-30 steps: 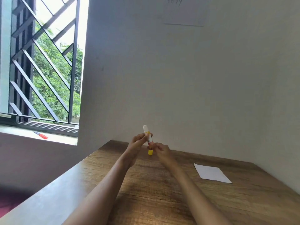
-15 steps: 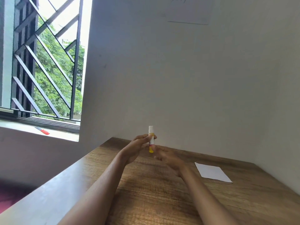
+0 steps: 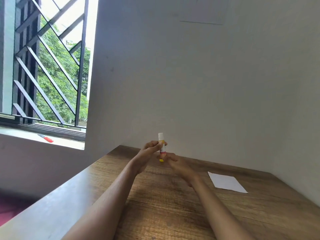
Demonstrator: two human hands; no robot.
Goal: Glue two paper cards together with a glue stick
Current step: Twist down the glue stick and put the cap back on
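An upright glue stick with a white tip, yellow and pink body and yellow base is held above the far part of the wooden table. My left hand pinches its upper body. My right hand has its fingers at the yellow base. White paper lies flat on the table to the right of my hands; I cannot tell whether it is one card or two stacked.
A white wall runs close behind the table and along its right side. At the left, a barred window has a sill holding a red-handled tool. The table's left edge drops off to the floor.
The glue stick went from tilted to upright in my hands. My right hand's fingers shifted around its yellow base. The camera view drifted slightly.
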